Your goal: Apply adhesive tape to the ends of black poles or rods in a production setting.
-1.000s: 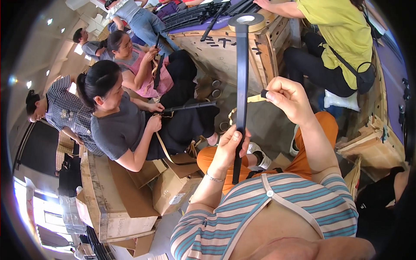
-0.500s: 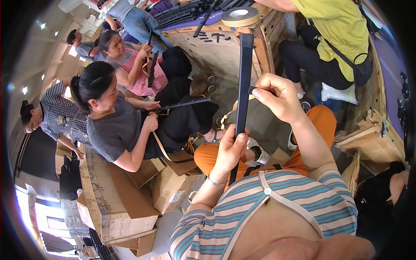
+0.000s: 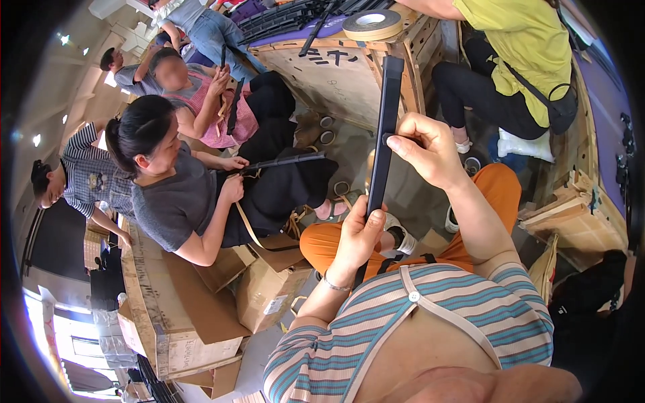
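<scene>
- Two bare hands on one long, narrow, glossy black strip [image 3: 381, 161], held nearly upright, top leaning a bit right.
- Left hand [image 3: 359, 232] is wrapped round its lower part, thumb in front.
- Right hand [image 3: 426, 148] has thumb and bent fingers at the right edge, around mid-length; can't tell if they're pinching it or just pressing.
- Upper end sticks up free above both hands. No lettering I can make out on it.
- Writing nearby: bold dark strokes on a pale wooden crate [image 3: 336, 94], faint characters on a worn wooden box [image 3: 198, 352], plus a white label [image 3: 275, 305], too small to read, on a brown cardboard carton [image 3: 259, 292].
</scene>
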Tool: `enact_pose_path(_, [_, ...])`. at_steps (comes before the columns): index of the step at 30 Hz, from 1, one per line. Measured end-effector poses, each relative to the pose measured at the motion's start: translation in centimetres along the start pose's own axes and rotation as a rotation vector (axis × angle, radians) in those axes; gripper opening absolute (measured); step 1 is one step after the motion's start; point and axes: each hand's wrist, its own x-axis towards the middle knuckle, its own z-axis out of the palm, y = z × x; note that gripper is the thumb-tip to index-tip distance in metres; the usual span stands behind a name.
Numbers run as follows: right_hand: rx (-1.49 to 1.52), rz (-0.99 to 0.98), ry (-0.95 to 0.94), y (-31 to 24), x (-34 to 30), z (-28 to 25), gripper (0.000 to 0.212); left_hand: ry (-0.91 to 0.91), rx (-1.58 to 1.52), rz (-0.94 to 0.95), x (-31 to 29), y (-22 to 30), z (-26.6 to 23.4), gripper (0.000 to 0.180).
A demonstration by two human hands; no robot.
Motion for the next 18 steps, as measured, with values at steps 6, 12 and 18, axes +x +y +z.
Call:
enact_pose_path(6, [-0.014, 0.016, -0.014, -0.15, -0.01, 0.07, 0.024, -0.010, 0.022, 0.011, 0.02, -0.09, -0.14, 0.016])
enact_pose_path(12, [-0.036, 0.041, -0.037, -0.23, -0.06, -0.06, 0.025, -0.019, 0.005, 0.007, 0.02, 0.02, -0.06, 0.016])
enact_pose_path(18, [0.002, 0.026, -0.019, -0.51, 0.05, 0.14, 0.024, -0.027, -0.009, -0.002, 0.05, -0.09, -0.04, 0.017])
